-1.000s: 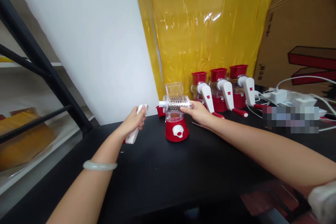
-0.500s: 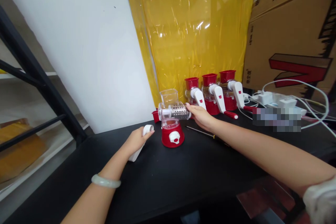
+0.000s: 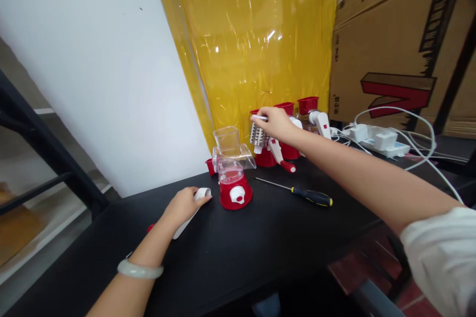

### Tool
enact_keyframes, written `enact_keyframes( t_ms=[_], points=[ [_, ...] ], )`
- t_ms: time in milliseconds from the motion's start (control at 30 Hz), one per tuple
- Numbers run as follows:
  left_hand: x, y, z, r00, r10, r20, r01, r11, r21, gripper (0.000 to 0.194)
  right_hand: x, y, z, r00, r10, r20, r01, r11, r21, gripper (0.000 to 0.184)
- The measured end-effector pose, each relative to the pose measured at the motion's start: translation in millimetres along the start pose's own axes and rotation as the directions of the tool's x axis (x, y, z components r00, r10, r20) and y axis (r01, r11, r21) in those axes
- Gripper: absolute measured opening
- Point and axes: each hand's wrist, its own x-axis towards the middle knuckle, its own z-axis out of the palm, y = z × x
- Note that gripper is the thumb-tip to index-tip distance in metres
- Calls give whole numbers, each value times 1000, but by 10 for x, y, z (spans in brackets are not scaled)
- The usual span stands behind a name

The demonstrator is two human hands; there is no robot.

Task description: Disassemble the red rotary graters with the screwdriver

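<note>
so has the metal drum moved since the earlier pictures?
Yes. It sat inside the clear housing; now the metal drum is out, to the housing's right, held in the right hand.

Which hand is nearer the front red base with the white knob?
Left. The left hand is just left of the red base, holding the white crank; the right hand is higher, farther right, holding the metal drum.

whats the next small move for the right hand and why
Perhaps lower the right hand and set the metal drum on the black tabletop: the drum is raised, outside the clear housing, and the left hand holds the white crank.
</note>
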Motion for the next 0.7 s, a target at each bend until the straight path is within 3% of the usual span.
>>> enact_keyframes(
  t_ms=[100,167,233,333,500,600,700],
  points=[
    [12,106,18,970,130,-208,-153,983,-99,70,178,-93,190,978,-61,200,93,984,-154,26],
    [20,227,85,934,193,-300,-268,935,-233,77,264,-124,344,948,39,315,31,976,-215,28],
    [17,370,181,939,219,-265,-315,857,-407,87,312,-130,494,919,100,380,-8,972,-235,27],
    [-17,574,284,965,230,-126,-259,758,-599,99,312,-100,715,866,157,475,-45,970,-239,27],
    [-57,748,224,991,135,2,-88,653,-752,78,235,-21,1078,741,217,635,-107,972,-208,30],
    [-37,725,167,993,118,10,-71,657,-751,74,217,11,1248,678,255,690,-151,966,-209,35],
    [-61,627,88,992,129,-11,-101,713,-694,79,203,38,1390,646,280,710,-188,960,-207,35]
  ],
)
